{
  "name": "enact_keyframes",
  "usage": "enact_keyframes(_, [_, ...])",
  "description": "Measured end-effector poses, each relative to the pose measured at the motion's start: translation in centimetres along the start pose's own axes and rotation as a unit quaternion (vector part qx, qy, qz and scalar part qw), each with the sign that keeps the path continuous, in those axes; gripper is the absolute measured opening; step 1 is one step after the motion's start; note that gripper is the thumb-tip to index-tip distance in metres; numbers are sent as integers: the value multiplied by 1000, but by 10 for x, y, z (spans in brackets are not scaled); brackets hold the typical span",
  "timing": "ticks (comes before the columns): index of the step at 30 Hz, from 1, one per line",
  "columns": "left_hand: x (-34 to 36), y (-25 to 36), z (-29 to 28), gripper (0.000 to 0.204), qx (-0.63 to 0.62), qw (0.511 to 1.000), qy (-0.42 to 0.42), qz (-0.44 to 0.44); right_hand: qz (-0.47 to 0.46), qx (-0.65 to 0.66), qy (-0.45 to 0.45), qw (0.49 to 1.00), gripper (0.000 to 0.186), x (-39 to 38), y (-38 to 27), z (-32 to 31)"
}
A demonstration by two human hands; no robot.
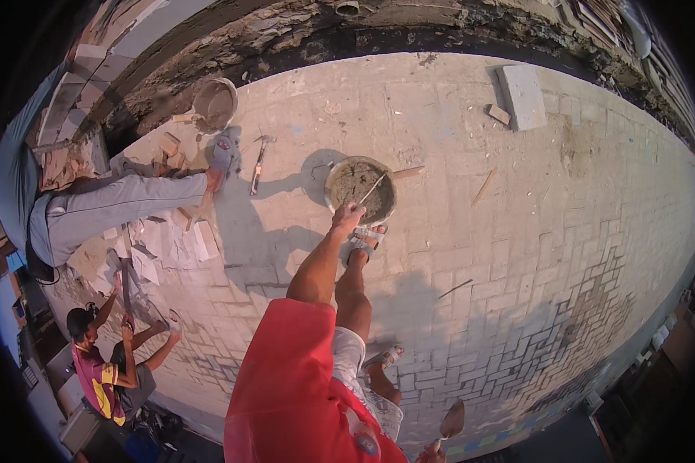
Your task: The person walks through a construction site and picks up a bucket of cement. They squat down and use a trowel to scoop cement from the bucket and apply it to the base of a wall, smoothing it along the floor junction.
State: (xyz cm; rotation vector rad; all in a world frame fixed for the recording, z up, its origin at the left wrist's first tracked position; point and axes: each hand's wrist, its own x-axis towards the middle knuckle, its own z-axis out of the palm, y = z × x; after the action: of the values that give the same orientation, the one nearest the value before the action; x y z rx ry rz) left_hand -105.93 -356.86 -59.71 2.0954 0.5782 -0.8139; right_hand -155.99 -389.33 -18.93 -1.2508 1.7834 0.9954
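Observation:
My left hand [347, 216] holds a thin rod [369, 187] that slants across a round bucket [355, 174] of grey mortar on the paving. My right hand [432, 454] is at the bottom edge, gripping a trowel [452, 420] with its blade raised. My sandaled foot [366, 241] is beside the bucket. A claw hammer [257, 166] lies to the bucket's left, and a wooden piece [409, 171] lies at its right side.
A co-worker's leg [123, 201] stretches in from the left; another person [104, 366] crouches lower left among tile pieces [170, 239]. A second bucket [214, 106], a concrete block [521, 96] and loose sticks [484, 185] lie around. A rough trench edge [409, 38] runs along the top.

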Motion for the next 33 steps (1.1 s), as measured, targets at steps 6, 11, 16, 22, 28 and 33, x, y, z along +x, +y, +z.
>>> enact_keyframes(6, [-170,-50,-82,29,-291,954,74,13,-108,-48,-34,992,19,61,38,-36])
enact_keyframes(11, [-353,-115,-73,28,-507,848,155,5,-188,-105,-32,976,21,111,76,-92])
enact_keyframes(16, [-523,-245,-76,27,-603,739,278,-112,-264,-161,-24,951,23,122,65,-147])
enact_keyframes(22, [-692,-450,0,27,-728,497,426,-205,-326,-298,-14,897,25,104,36,-109])
enact_keyframes(28, [-843,-612,92,19,-761,234,524,-302,-352,-508,11,786,27,58,50,38])
enact_keyframes(33, [-940,-729,146,24,-753,28,552,-357,-403,-692,12,599,29,2,109,213])
